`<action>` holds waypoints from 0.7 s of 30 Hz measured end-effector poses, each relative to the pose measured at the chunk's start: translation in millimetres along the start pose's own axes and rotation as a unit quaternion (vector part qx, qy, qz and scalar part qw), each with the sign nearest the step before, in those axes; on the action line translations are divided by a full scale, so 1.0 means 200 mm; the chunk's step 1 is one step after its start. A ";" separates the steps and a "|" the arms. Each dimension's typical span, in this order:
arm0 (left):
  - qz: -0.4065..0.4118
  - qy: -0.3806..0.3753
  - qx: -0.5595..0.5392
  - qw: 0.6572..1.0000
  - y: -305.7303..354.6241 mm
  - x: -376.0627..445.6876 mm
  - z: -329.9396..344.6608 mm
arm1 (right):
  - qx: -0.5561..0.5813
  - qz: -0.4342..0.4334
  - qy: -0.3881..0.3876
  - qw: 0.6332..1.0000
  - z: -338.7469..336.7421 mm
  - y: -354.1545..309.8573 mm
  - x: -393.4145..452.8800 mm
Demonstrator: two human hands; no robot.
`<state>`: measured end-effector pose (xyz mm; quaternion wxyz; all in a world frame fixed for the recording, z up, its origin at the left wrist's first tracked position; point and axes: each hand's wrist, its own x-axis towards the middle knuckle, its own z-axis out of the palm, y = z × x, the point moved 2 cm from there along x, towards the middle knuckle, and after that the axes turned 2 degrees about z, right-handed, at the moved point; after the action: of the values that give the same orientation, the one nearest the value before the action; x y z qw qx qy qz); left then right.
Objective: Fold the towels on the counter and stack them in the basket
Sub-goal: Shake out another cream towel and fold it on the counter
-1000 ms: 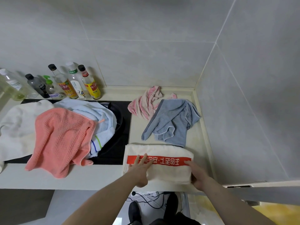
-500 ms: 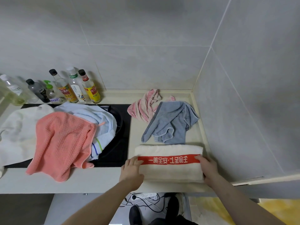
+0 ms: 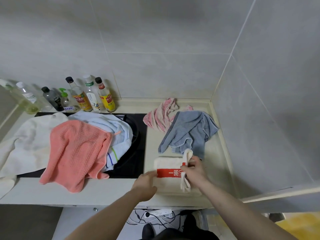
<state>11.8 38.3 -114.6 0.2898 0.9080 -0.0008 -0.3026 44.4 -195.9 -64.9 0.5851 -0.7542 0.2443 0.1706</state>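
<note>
A cream towel [image 3: 168, 164] with a red printed band lies folded at the counter's front edge. My right hand [image 3: 194, 171] grips its right end, lifted and turned over toward the left. My left hand [image 3: 146, 183] rests on the towel's left end, fingers curled at its edge. Behind it lie a crumpled grey-blue towel [image 3: 192, 130] and a pink-and-white towel [image 3: 161, 115]. On the left, a coral waffle towel [image 3: 78, 151], a light-blue towel [image 3: 112, 125] and a white towel [image 3: 29, 141] drape over the stove. No basket is in view.
Several bottles [image 3: 90, 96] stand along the back wall at the left. A black cooktop [image 3: 135, 163] with a pan under the towels fills the counter's middle. Tiled walls close the back and right. A power strip [image 3: 159, 213] and cables lie on the floor below.
The cream towel slid right on the counter. My right hand then picked up its right end and carried it leftward over the towel, making it shorter. My left hand stayed at the left end.
</note>
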 end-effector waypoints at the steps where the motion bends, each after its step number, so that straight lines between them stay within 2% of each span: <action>1: -0.010 0.013 -0.024 1.000 -0.01 -0.01 -0.01 | -0.014 -0.008 -0.006 1.000 0.05 0.00 0.00; 10: -0.051 0.051 -0.080 0.994 -0.16 -0.08 -0.13 | -0.084 -0.016 -0.062 0.994 0.36 0.01 0.04; 17: -0.020 0.062 -0.054 0.996 -0.15 -0.08 -0.15 | -0.127 0.003 -0.123 0.984 0.39 0.07 0.05; 21: 0.066 0.050 0.023 0.996 -0.01 -0.05 -0.09 | -0.182 -0.068 -0.054 0.979 0.28 0.15 0.04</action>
<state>14.3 50.8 -97.6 0.2881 0.9262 -0.0527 -0.2373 34.8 -149.2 -108.3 0.4603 -0.8529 0.1255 0.2120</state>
